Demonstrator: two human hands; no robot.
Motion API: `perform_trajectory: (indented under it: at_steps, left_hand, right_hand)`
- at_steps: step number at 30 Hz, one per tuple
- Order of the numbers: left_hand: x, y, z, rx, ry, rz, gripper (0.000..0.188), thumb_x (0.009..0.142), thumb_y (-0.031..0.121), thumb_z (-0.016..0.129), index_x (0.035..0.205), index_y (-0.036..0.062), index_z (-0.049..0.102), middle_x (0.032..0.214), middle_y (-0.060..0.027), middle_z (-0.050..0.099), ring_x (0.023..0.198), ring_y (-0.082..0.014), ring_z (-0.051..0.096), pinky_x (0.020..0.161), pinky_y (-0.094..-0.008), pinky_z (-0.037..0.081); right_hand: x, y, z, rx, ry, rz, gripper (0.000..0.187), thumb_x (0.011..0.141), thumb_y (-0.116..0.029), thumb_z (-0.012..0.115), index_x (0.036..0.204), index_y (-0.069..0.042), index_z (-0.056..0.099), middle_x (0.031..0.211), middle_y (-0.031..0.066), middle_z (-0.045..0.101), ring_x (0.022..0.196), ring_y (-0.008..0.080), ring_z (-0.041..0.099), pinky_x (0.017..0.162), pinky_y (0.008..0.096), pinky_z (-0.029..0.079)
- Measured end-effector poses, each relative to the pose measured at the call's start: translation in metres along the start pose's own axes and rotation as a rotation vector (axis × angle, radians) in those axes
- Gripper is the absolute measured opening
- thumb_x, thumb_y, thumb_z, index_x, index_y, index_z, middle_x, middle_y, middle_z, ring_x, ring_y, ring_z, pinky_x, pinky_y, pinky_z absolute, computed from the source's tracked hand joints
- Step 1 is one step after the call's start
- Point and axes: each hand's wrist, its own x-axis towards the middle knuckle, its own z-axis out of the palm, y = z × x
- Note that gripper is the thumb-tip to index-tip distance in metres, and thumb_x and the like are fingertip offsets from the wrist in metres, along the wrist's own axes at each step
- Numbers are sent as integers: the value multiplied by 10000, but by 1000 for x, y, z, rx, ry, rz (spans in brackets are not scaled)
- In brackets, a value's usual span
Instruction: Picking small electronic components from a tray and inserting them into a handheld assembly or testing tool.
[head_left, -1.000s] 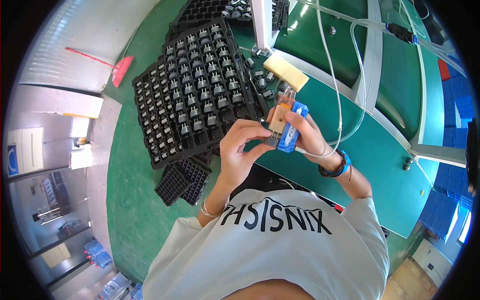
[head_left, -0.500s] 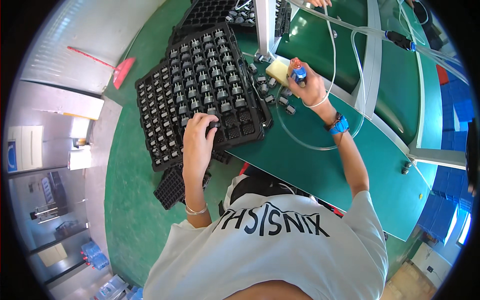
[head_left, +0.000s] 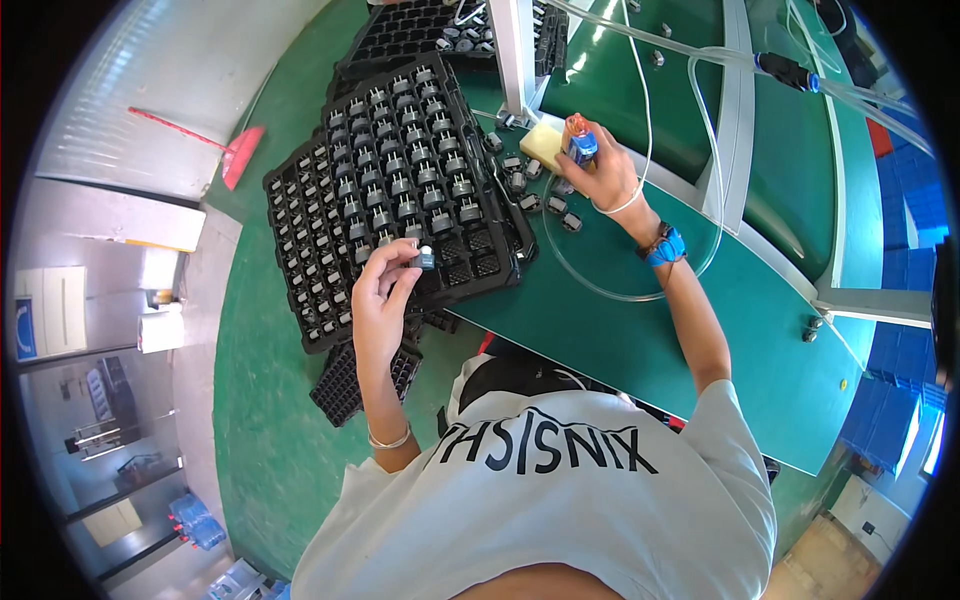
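Many pronged parts (head_left: 430, 174) (standing upright) sit in a black tray (head_left: 486, 266).

The left forearm (head_left: 383, 385) extended forward, and the left hand (head_left: 378, 295) formed a pinch between thumb and fingertips. The right forearm (head_left: 698, 325) angled forward and to the left. The right hand (head_left: 614, 180) was positioned farther forward, its fingers curled in a grip.

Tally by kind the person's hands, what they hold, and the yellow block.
Hands: 2, left hand and right hand
Small dark gray part, held: 1
Blue-and-orange hand tool, held: 1
Yellow block: 1
Total: 5
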Motion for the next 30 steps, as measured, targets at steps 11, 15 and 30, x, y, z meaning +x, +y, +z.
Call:
perform_trajectory:
  at_steps: [11, 15, 30]
  left_hand:
    - [-9, 6, 27, -358, -146, -120, 181, 876, 2, 448, 1053, 33, 473, 1067, -84, 523, 960, -143, 527, 853, -265, 418]
    - [-10, 3, 39, -615, -244, -185, 192, 872, 77, 432, 1061, 45, 439, 1060, -99, 490, 943, -175, 519, 809, -268, 426]
    - [7, 57, 92, -245, -51, 364, 293, 734, 54, 678, 980, 17, 522, 871, -53, 540, 648, -56, 441, 582, -168, 364]
  right_hand:
    - [-1, 1, 2, -69, -15, 112, 412, 758, -222, 625, 1080, -8, 482, 723, 246, 577, 680, 425, 562, 580, 443, 460]
    - [-4, 3, 5, -117, -41, 106, 403, 755, -223, 627, 1068, -12, 484, 719, 244, 577, 676, 425, 560, 578, 448, 458]
    - [-13, -122, -74, 1553, -315, 697, 429, 796, -344, 572, 1071, -33, 463, 947, 83, 537, 650, 83, 523, 407, 168, 362]
